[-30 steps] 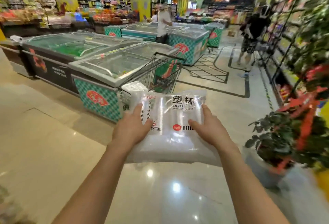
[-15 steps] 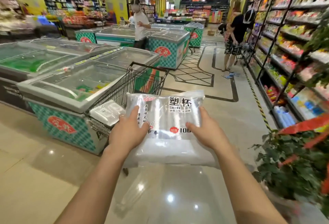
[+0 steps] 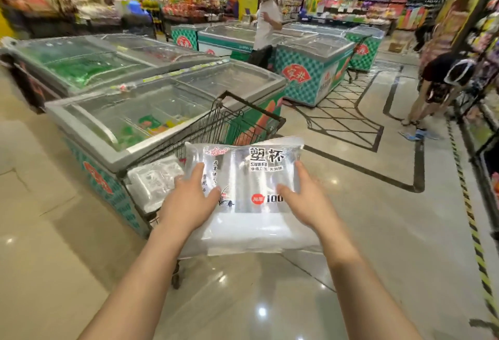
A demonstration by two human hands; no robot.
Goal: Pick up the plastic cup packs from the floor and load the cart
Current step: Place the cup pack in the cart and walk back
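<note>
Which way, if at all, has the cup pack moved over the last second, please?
Yes: the cup pack, held by the left hand and right hand, has come forward, nearer the cart and the freezer beside it.

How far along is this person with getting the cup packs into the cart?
Done: one clear pack already lies in the cart. In hand: the left hand and right hand grip another cup pack, held over the cart's near end. Left: lowering it in. No packs show on the visible floor, so whether more remain cannot be told.
</note>
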